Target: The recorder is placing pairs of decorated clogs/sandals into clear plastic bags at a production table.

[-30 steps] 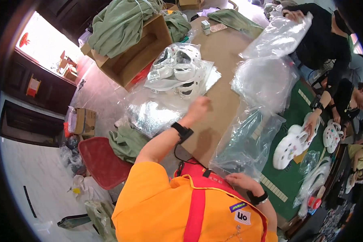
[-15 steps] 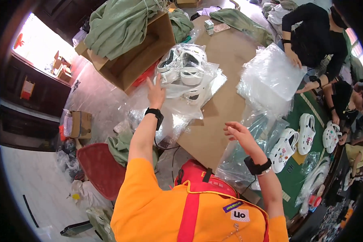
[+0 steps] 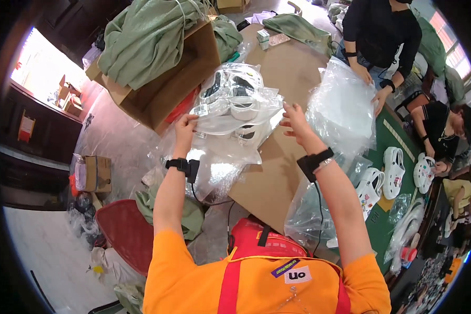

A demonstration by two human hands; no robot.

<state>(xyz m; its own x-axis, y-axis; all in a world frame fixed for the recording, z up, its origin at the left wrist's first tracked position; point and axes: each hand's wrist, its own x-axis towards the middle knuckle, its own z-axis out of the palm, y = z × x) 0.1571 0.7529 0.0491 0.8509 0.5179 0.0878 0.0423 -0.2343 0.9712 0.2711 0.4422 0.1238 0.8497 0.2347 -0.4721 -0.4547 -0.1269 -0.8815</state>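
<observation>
The left hand [image 3: 184, 125] grips the near edge of a clear plastic bag of white clogs [image 3: 234, 97], which lies on the brown counter [image 3: 277, 172] just ahead of both hands. The right hand [image 3: 296, 121] hovers open beside the bag's right edge, fingers spread, grasping nothing. A stack of empty clear bags [image 3: 343, 110] sits just right of it.

Bagged shoes [image 3: 235, 102] piled at the tabletop's [image 3: 277, 178] left edge; cardboard box [image 3: 167, 89] of cloth just beyond that edge, on the floor. Stack of bags [image 3: 343, 107] toward the right edge; loose clogs [image 3: 393, 165] beyond, on the adjoining mat [image 3: 390, 141].
</observation>
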